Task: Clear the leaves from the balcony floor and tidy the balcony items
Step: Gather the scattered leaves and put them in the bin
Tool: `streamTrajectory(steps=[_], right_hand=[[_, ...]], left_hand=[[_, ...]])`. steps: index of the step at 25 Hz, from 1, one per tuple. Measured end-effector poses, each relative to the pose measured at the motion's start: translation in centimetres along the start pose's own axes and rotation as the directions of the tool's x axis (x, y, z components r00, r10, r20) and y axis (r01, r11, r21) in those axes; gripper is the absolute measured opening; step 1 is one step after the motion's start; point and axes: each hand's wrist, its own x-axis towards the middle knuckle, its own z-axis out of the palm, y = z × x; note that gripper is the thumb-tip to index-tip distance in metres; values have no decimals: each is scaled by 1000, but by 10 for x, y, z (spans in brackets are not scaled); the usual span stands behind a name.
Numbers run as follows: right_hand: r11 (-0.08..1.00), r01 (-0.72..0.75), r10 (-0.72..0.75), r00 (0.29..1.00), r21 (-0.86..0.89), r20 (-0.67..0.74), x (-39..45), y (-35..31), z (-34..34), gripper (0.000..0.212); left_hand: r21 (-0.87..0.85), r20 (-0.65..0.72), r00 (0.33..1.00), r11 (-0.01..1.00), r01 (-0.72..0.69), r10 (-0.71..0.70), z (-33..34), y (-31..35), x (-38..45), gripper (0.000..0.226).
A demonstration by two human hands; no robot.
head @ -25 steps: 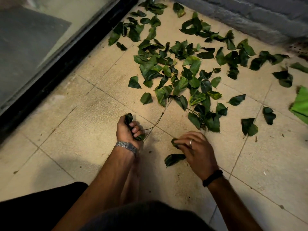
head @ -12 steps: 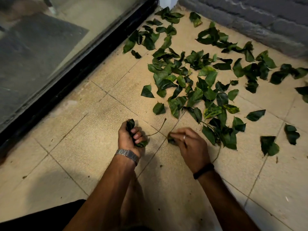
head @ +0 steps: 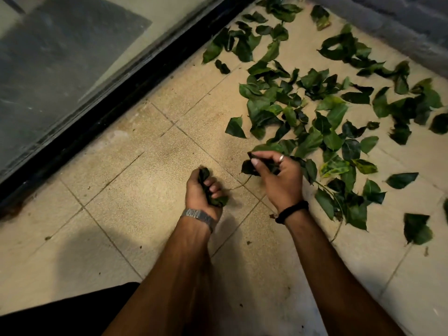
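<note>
Many green leaves lie scattered over the beige tiled balcony floor, mostly to the upper right. My left hand, with a metal watch on its wrist, is curled round a crumpled bunch of leaves just above the floor. To its right, my right hand pinches several dark leaves between thumb and fingers at the near edge of the pile. A thin bare stem lies on the tile between the two hands.
A black door frame with glass behind it runs diagonally along the left. A grey rough wall borders the top right. A leafy twig lies right of my right wrist. My dark trouser leg fills the bottom left.
My right hand has moved up and right to the pile's edge and lifted dark leaves off the floor. The view has shifted closer. My left hand keeps its bunch.
</note>
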Motion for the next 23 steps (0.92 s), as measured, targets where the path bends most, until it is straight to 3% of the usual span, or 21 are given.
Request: streamTrajectory(steps=[2, 4, 6, 7, 8, 10, 12, 18, 20, 23], right_hand=[[982, 31, -28, 999, 186, -20, -16, -31, -5, 34], [987, 99, -92, 994, 130, -56, -28, -64, -10, 37], [981, 38, -3, 984, 191, -179, -30, -96, -22, 27], [914, -64, 163, 962, 401, -217, -30, -119, -32, 25], [772, -138, 327, 923, 621, -202, -29, -145, -43, 26], [574, -193, 469, 874, 796, -126, -27, -198, -76, 32], [547, -275, 523, 849, 790, -66, -39, -262, -110, 37], [349, -455, 616, 770, 819, 165, -117, -491, -187, 74], [359, -408, 558, 815, 840, 158, -124, -562, -203, 69], [362, -290, 447, 888, 886, 108, -121, -664, -223, 43]], left_hand=[[48, 20, 999, 999, 24, -25, 36, -8, -11, 35], [83, 82, 993, 993, 79, -85, 76, -17, -35, 40], [52, 178, 978, 993, 105, -112, 116, -19, -77, 44], [38, 216, 968, 992, 120, -125, 135, -18, -102, 45], [45, 247, 960, 991, 128, -136, 152, -18, -128, 45], [129, 293, 944, 985, 118, -152, 185, -14, -187, 36], [234, 259, 960, 971, 43, -105, 221, -8, -264, 17], [180, 248, 957, 963, -200, 152, 312, 31, -498, 37], [158, 250, 955, 966, -205, 162, 344, 57, -555, 49], [147, 295, 944, 970, -196, 146, 387, 96, -630, 62]])
